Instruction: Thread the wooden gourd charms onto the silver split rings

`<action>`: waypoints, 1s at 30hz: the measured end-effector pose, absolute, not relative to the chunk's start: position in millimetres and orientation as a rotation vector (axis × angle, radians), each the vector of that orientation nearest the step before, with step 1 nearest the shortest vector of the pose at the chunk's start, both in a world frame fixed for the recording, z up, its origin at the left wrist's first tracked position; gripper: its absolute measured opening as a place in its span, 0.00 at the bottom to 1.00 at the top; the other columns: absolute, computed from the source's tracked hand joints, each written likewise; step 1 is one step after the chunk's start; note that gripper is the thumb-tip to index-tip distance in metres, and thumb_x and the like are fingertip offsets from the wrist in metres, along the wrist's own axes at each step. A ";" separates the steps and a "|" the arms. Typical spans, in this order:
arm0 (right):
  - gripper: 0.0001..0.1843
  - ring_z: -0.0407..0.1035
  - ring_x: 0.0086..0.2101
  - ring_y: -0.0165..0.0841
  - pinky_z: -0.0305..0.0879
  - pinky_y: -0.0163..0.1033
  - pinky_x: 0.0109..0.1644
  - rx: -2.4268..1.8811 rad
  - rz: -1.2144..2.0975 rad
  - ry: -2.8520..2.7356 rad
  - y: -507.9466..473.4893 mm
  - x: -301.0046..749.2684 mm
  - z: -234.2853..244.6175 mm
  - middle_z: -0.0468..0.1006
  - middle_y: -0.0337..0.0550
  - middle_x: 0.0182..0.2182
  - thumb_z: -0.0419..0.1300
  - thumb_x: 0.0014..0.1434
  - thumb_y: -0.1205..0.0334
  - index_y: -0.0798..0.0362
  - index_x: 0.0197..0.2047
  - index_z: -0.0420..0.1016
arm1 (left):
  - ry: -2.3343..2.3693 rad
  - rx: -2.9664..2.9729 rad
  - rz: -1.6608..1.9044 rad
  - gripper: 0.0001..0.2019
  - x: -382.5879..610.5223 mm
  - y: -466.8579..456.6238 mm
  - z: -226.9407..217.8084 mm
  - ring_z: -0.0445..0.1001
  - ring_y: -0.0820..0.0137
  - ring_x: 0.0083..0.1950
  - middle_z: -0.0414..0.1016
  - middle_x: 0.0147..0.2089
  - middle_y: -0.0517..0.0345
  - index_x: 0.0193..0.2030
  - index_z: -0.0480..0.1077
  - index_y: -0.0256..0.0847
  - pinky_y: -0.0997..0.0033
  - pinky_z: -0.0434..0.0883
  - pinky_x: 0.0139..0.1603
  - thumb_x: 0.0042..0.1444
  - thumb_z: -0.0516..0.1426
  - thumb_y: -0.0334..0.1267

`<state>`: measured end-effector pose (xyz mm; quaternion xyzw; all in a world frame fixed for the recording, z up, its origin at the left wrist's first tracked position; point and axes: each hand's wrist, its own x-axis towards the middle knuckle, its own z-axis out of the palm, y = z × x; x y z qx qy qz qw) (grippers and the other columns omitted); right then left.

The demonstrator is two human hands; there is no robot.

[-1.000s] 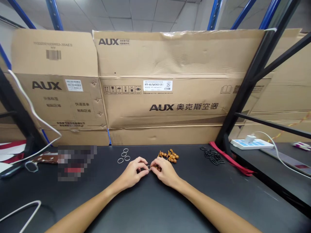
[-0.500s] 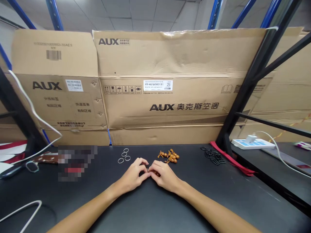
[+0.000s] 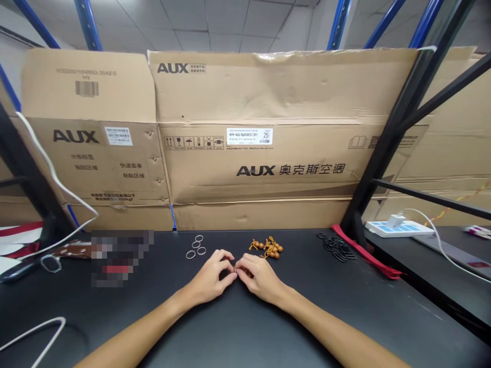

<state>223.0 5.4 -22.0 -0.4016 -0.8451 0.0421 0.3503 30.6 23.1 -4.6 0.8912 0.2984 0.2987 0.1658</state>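
Observation:
My left hand (image 3: 210, 278) and my right hand (image 3: 260, 276) meet fingertip to fingertip on the black table (image 3: 245, 327). Both are closed in a pinch around a small metal ring (image 3: 234, 267) between them. A brown bead piece shows under my right fingers, mostly hidden. Just beyond my right hand lies a heap of small brown gourd-shaped charms (image 3: 268, 247). Several loose metal rings (image 3: 195, 246) lie beyond my left hand.
A pile of black rings (image 3: 337, 248) and a red strap (image 3: 364, 253) lie at the right by a black rack post. Large AUX cardboard boxes (image 3: 261, 148) wall the table's back. White cables, a blurred patch and a brown strap sit at the left; a power strip (image 3: 397, 226) at the right.
Both hands have stayed together at the same spot on the table, with only small finger shifts around the ring. The view has tilted slightly.

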 end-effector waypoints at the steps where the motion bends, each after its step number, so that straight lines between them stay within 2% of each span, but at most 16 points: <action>1: 0.07 0.66 0.29 0.29 0.59 0.32 0.34 -1.025 0.097 -2.200 4.9 222.5 -21.9 0.72 0.40 0.29 0.53 0.60 0.69 0.52 0.34 0.71 | 0.843 2.539 0.855 0.05 30.6 23.5 -5.2 0.67 0.66 0.50 0.67 0.48 0.54 0.32 0.69 0.41 0.63 0.66 0.53 0.59 0.54 0.33; 9: 0.06 0.64 0.26 0.28 0.56 0.32 0.31 -1.173 0.065 -2.128 8.1 222.8 -21.7 0.71 0.37 0.26 0.54 0.58 0.69 0.52 0.31 0.70 | 0.774 2.570 0.858 0.07 29.4 25.2 -5.9 0.66 0.65 0.50 0.67 0.49 0.53 0.35 0.68 0.41 0.62 0.66 0.53 0.62 0.51 0.32; 14: 0.07 0.65 0.27 0.29 0.57 0.33 0.33 -1.086 0.071 -2.179 4.8 222.0 -21.9 0.72 0.39 0.27 0.53 0.59 0.69 0.52 0.32 0.70 | 0.806 2.592 0.847 0.03 29.9 23.0 -7.2 0.65 0.64 0.51 0.66 0.50 0.53 0.36 0.68 0.41 0.62 0.66 0.54 0.60 0.54 0.33; 21: 0.06 0.64 0.28 0.29 0.56 0.34 0.34 -1.211 0.010 -2.155 7.3 222.2 -21.8 0.72 0.37 0.26 0.54 0.59 0.69 0.52 0.31 0.70 | 0.763 2.669 0.864 0.07 30.6 22.3 -6.6 0.66 0.65 0.50 0.67 0.49 0.53 0.35 0.69 0.41 0.64 0.67 0.53 0.61 0.51 0.30; 27: 0.06 0.65 0.29 0.29 0.56 0.34 0.35 -1.169 0.028 -2.167 7.0 222.8 -23.3 0.73 0.38 0.28 0.54 0.59 0.69 0.52 0.32 0.71 | 0.832 2.667 0.832 0.03 30.2 19.9 -5.9 0.65 0.63 0.52 0.66 0.51 0.52 0.38 0.69 0.41 0.59 0.66 0.55 0.60 0.54 0.34; 30: 0.07 0.65 0.30 0.30 0.57 0.35 0.36 -1.088 0.032 -2.211 5.8 222.1 -23.2 0.74 0.40 0.29 0.54 0.60 0.68 0.52 0.33 0.71 | 0.836 2.682 0.847 0.05 29.9 20.1 -6.5 0.65 0.63 0.52 0.66 0.51 0.51 0.38 0.69 0.41 0.59 0.67 0.54 0.61 0.52 0.33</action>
